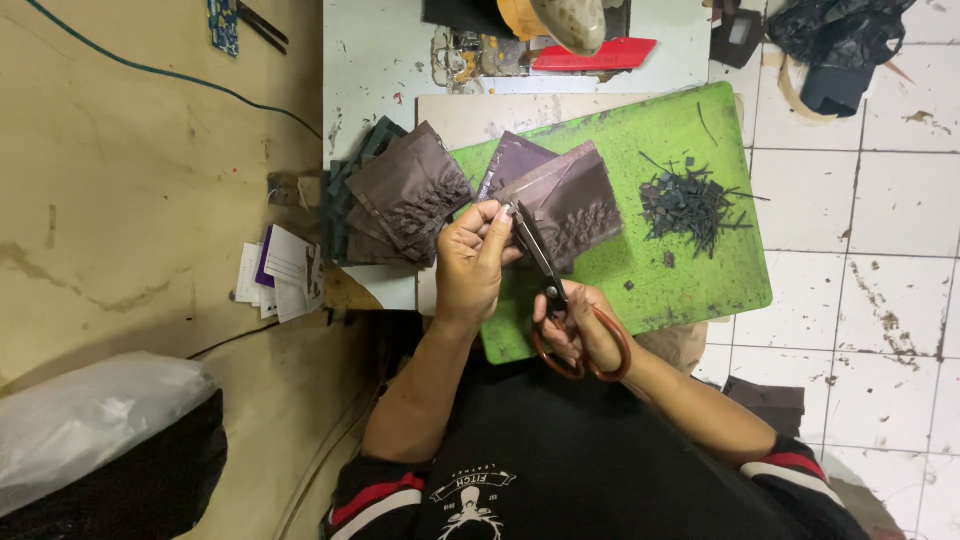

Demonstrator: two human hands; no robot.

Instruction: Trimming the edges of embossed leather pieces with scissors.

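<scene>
My left hand (pixel 470 262) pinches the near edge of a dark brown leather piece (pixel 572 205) lying on a green cutting mat (pixel 690 270). My right hand (pixel 578 335) grips scissors (pixel 545 270) with orange-brown handles; the blades point up toward the piece's edge beside my left fingers. A fanned stack of similar dark brown pieces (pixel 405 195) lies just left of my left hand, partly over the mat's left edge.
A heap of small dark offcuts (pixel 688 205) sits on the mat's right side. White paper slips (pixel 280 275) lie at the left on a tan floor. A red flat object (pixel 595 55) and machine parts are at the top. Black bags (pixel 835 35) rest on white tiles.
</scene>
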